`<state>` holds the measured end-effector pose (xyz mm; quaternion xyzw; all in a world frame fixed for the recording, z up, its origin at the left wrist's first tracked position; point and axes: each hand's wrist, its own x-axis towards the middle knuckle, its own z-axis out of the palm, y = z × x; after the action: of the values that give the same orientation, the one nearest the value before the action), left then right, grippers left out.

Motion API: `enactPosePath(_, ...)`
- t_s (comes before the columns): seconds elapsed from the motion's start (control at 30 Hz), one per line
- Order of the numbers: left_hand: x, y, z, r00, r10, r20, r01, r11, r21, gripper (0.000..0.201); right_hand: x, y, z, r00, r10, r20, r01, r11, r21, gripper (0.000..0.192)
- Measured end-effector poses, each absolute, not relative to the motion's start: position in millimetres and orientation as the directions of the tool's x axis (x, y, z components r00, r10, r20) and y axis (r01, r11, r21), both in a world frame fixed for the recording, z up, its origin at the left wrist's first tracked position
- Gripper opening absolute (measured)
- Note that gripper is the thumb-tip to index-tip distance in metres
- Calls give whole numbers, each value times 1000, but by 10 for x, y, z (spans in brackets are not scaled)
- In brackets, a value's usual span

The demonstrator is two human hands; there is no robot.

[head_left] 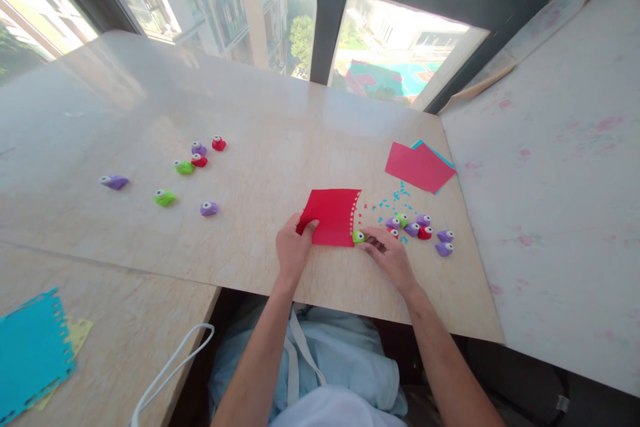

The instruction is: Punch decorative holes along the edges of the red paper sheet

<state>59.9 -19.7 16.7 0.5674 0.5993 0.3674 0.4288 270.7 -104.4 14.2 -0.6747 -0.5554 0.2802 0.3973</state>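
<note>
My left hand (295,247) grips a red sheet of paper (331,213) by its left edge, thumb on top. Small punched holes run down the sheet's right edge. At the lower right corner of the sheet, my right hand (387,253) holds a green craft punch (359,237) between thumb and fingers. The punch meets the paper's edge; whether the paper is inside its slot I cannot make out. Just right of this hand lie several purple, red and green punches (413,229). Blue and red paper bits (397,197) are scattered beyond the hand.
More punches (184,167) stand spread on the left of the table (260,147). Red and blue sheets (420,167) lie at the back right, near the floral wall (555,200). A blue sheet with notched edges (35,353) and a white cable (170,373) are at the lower left.
</note>
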Motion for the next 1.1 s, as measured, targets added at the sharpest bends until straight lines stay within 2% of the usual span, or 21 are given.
enactPosePath(0.27, 671, -191, 207, -23, 994, -103, 437, 102, 893, 21, 2717, -1048, 121, 217, 974, 59, 540, -69, -839, 26)
enactPosePath(0.77, 712, -186, 196, -18, 988, -155, 459, 146, 876, 26, 2696, -1050, 132, 221, 974, 46, 527, -80, -846, 27)
enactPosePath(1.1, 713, -184, 201, 3, 990, -140, 459, 123, 880, 29, 2687, -1053, 144, 216, 975, 56, 534, -70, -842, 29)
